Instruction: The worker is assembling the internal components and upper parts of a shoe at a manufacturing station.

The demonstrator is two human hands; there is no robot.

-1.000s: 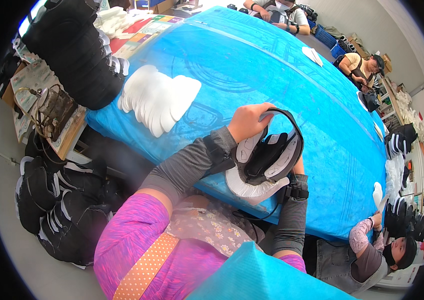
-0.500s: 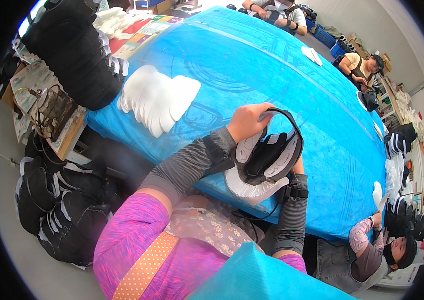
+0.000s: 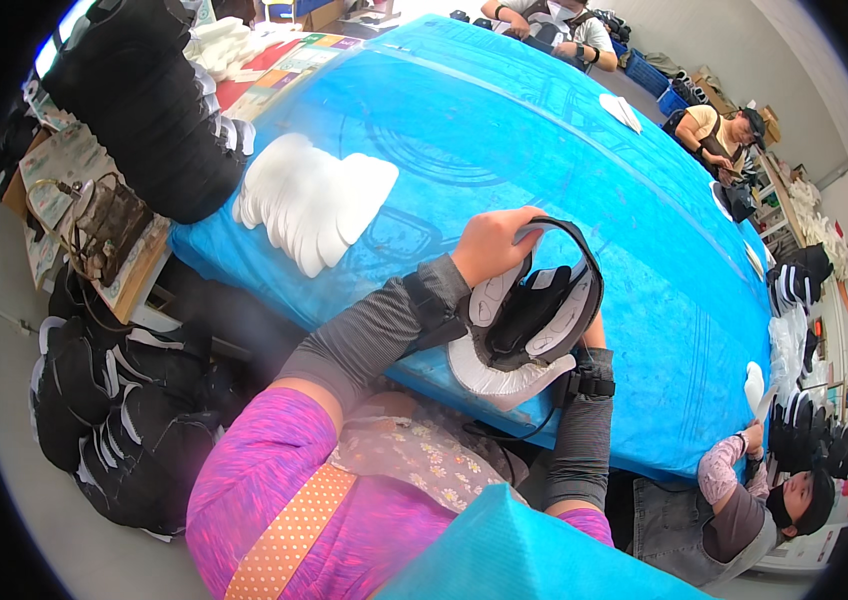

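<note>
In the head view I am watching two hands holding up one black-and-white shoe upper (image 3: 529,315) over the near edge of one blue-covered table (image 3: 664,330); the left hand (image 3: 490,243) is pinching its top rim; the right hand (image 3: 594,332) is mostly hiding behind it, so I cannot tell its grip; one fan of white pieces (image 3: 312,200) is lying leftward; three co-workers (image 3: 708,140) are showing.

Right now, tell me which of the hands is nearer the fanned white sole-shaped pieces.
Left. The left hand is right of the white pieces; the right hand lies farther right.
</note>
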